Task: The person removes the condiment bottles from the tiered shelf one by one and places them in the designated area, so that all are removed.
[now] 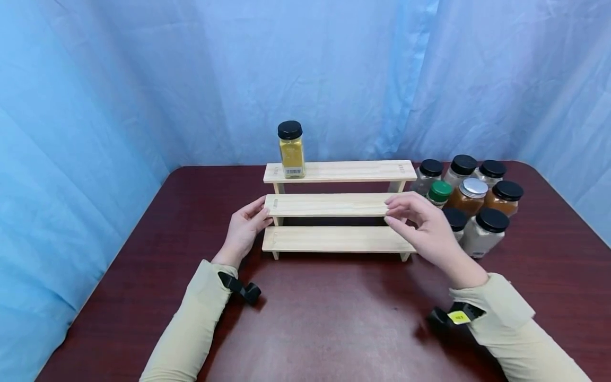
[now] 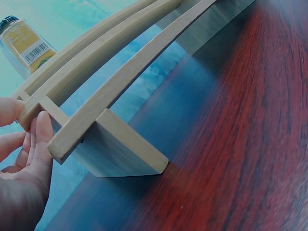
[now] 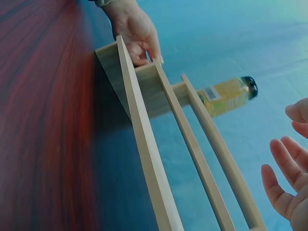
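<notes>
A three-step wooden rack [image 1: 334, 204] is standing near the middle of the dark red worktop [image 1: 334, 318], its steps rising toward the blue curtain [image 1: 143, 79] behind. The left hand [image 1: 244, 229] is resting against the left end of the middle step; in the left wrist view its fingers [image 2: 42, 139] are lying nearly straight along the end of the rack, thumb above, touching the wood rather than curling round it. The right hand [image 1: 422, 225] is hovering at the right end of the middle step, fingers loosely bent and spread; the head view is showing the fingertips at or just off the step's edge, and I cannot tell whether they are touching. In the right wrist view the right hand's fingers [image 3: 281, 178] are sitting apart from the rack with a gap showing, holding nothing. A jar of yellow spice [image 1: 291, 149] with a black lid is standing upright on the left part of the top step. A cluster of spice jars [image 1: 470, 204] is standing on the worktop just beside the right end of the rack, most with black lids, one green, one silver. Both forearms are wearing pale sleeves [image 1: 200, 313], each with a black wrist-mounted device.
</notes>
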`<state>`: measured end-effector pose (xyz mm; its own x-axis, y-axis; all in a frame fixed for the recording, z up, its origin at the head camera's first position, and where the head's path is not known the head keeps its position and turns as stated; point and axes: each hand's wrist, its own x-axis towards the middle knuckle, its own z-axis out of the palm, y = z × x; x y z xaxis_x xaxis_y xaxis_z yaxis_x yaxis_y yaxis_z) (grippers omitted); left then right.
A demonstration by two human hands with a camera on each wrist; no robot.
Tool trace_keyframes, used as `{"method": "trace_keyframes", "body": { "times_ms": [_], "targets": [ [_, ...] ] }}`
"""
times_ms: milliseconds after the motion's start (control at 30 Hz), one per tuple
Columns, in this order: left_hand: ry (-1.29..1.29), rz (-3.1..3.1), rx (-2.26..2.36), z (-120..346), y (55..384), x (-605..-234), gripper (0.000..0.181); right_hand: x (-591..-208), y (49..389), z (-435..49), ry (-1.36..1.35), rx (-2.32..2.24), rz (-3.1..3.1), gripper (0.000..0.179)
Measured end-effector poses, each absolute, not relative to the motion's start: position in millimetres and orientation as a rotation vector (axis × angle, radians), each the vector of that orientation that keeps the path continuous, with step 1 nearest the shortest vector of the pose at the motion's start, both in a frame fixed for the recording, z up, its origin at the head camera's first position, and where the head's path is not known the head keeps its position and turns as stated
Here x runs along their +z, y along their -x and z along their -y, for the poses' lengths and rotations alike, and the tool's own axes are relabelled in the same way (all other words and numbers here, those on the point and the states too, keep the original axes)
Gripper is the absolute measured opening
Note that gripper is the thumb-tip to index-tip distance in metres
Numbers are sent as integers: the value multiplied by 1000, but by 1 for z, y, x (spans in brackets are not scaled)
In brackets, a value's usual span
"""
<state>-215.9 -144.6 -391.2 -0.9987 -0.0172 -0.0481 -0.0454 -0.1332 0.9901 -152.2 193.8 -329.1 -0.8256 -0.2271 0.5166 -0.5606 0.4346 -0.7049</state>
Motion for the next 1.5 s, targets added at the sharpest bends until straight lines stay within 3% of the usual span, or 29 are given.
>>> {"method": "trace_keyframes", "body": {
  "times_ms": [333,633,1033,1500],
  "targets": [
    [81,-2040,2345,144,217,-391,46,-319,184,-151,-766,1460,2398,20],
    [63,-2041,2342,145,214,-389,47,-293,217,-116,-717,1570,2468,51],
    [61,-2041,2350,144,215,-390,46,-276,243,-81,-684,1403,2547,74],
    [36,-2049,2348,145,216,-392,47,-274,263,-54,-627,1275,2638,78]
  ]
}}
